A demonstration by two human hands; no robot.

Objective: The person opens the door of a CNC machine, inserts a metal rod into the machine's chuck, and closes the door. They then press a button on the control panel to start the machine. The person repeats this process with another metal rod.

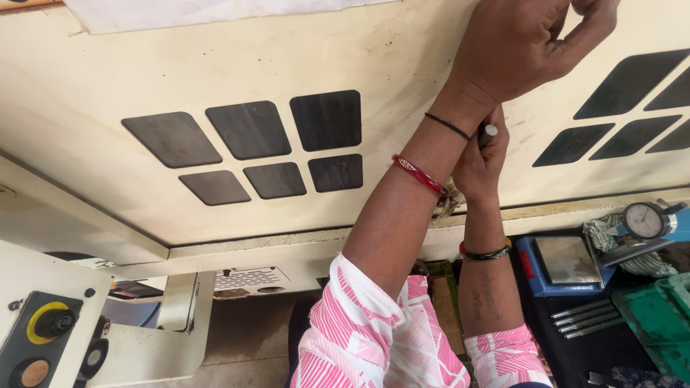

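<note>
A left hand [528, 47] pinches closed against a cream machine door [215, 65]; what it holds cannot be told. Just below, the right hand [481, 154] grips a small metal rod [488, 133].

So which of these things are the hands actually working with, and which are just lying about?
In use:
left hand, fist against the cream machine panel
right hand, gripping a grey metal rod

Lying about:
dial gauge
blue scale
loose metal rods
green tray
yellow-ringed knob
</note>
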